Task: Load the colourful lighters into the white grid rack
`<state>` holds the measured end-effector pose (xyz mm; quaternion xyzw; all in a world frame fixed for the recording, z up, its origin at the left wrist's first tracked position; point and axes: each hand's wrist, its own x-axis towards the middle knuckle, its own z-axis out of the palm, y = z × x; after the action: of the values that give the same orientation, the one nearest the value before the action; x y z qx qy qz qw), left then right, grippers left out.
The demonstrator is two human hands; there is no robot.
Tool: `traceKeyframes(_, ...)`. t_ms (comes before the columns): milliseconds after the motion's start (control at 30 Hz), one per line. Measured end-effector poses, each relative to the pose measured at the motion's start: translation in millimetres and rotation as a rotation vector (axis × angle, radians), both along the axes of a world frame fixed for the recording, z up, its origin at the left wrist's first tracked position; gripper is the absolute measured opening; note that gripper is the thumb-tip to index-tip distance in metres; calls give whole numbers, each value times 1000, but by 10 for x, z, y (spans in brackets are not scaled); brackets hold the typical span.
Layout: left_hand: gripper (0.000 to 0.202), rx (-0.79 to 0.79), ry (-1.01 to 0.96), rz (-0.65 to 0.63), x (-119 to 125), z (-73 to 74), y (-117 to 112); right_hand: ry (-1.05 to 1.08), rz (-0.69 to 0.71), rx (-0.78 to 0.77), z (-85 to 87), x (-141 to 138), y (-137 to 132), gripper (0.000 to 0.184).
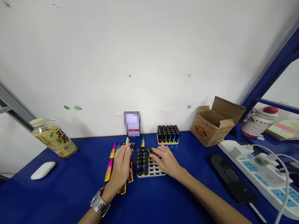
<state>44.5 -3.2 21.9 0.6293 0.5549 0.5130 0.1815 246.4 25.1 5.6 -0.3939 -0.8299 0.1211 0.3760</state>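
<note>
My left hand (pixel 121 161), with a metal watch at its wrist, is closed around a slim black-topped lighter (pixel 132 145); most of its body is hidden. Several shiny pink, gold and red lighters (pixel 109 169) lie under and around that hand. Beside it stands a white tray (pixel 153 175) with oval holes, its left columns filled with upright lighters (pixel 142 161). My right hand (pixel 167 160) reaches over the tray's right side, thumb and forefinger pinching a gold, black-topped lighter (pixel 149 151) at the upper rows. Whether it is fully seated cannot be seen.
A second tray of upright lighters (pixel 168 135) stands by the wall. Behind the work leans a phone (pixel 133 124). To the right are an open carton (pixel 207 127), a black flat device (pixel 231 179) and a power strip (pixel 259 180). Leftward: a drink bottle (pixel 56 140) and a white mouse (pixel 43 170).
</note>
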Motion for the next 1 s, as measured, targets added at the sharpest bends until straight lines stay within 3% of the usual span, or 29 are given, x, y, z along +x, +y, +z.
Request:
traceKeyframes(100,33,255,192,-26,18,23,-59,106,-43,76,55,-39,-103,28)
traceKeyframes(233,50,529,376,-138,102,64,-170,246,77,105,213,-154,-289,24)
traceKeyframes(333,59,628,429,-235,166,82,-227,342,125,43,278,-239,-371,20)
traceKeyframes(433,45,635,434,-183,156,82,-207,528,76,-52,209,-206,-301,18)
traceKeyframes(533,19,483,532,38,70,87,-118,697,-45,-128,61,-33,-110,19)
traceKeyframes(600,18,211,694,152,10,104,-55,674,-19,-119,-19,103,8,21)
traceKeyframes(700,28,-271,923,180,-26,146,-14,486,90,-79,-69,220,84,22)
traceKeyframes(767,33,-467,1004,159,-10,176,-29,349,142,-13,-66,211,73,21)
traceKeyframes(867,35,-598,1083,122,39,212,-81,255,159,54,-48,128,35,18)
traceKeyframes(1000,29,-628,1118,67,87,216,-121,281,99,10,-36,79,40,20)
